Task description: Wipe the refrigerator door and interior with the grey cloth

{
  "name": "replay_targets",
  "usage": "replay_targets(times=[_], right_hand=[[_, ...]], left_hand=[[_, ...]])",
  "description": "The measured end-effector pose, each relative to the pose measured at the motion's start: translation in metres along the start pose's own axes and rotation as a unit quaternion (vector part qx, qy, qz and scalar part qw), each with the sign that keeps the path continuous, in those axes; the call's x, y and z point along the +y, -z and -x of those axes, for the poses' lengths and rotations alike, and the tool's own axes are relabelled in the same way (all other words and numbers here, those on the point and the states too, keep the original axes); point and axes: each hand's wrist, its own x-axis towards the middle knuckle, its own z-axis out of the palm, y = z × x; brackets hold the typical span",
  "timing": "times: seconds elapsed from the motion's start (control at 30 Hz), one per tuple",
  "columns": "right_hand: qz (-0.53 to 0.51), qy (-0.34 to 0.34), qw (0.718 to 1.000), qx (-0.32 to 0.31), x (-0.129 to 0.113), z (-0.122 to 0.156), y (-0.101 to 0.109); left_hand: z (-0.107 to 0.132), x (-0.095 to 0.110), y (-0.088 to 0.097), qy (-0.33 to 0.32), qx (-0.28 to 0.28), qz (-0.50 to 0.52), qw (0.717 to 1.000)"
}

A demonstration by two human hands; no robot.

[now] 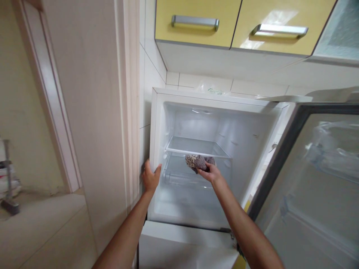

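Observation:
A patterned grey-brown cloth is bunched in my right hand, which is closed on it inside the refrigerator, just below the front edge of the upper glass shelf. I cannot tell whether the cloth touches the shelf. My left hand grips the left edge of the white refrigerator, thumb on the front and fingers around the outer side. Below the cloth, a clear lower shelf or drawer front spans the compartment.
The refrigerator door stands wide at the right, with clear door racks. Yellow cabinets hang above. A plastic bag lies on top of the refrigerator. A door frame rises close on the left, and a broom stands beyond.

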Motion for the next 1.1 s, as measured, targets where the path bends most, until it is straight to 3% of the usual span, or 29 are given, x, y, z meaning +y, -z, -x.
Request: replay_targets(times=[0.23,0.37,0.5,0.63,0.83,0.97,1.1], right_hand=[[-0.048,-0.022,0.998,-0.039,-0.011,0.051,-0.019],[-0.036,0.039,0.994,-0.099,-0.021,0.06,-0.039],[-0.013,0.106,0.989,-0.102,-0.022,0.055,-0.067],[0.057,0.19,0.97,-0.143,-0.013,0.041,-0.107],[0.13,0.372,0.893,-0.216,0.024,0.004,-0.186],[0.169,0.474,0.848,-0.165,0.03,-0.033,-0.227],[0.233,0.493,0.834,-0.085,0.011,-0.081,-0.25]], left_hand=[[-0.002,-0.006,-0.002,-0.037,0.018,-0.053,0.998],[0.001,-0.014,-0.01,-0.059,0.049,-0.081,0.994],[0.003,-0.027,-0.025,-0.112,0.109,-0.094,0.983],[0.002,-0.038,-0.032,-0.183,0.153,-0.1,0.966],[0.002,-0.036,-0.028,-0.218,0.171,-0.108,0.955],[0.003,-0.028,-0.024,-0.235,0.185,-0.109,0.948],[0.005,-0.024,-0.022,-0.218,0.197,-0.113,0.949]])
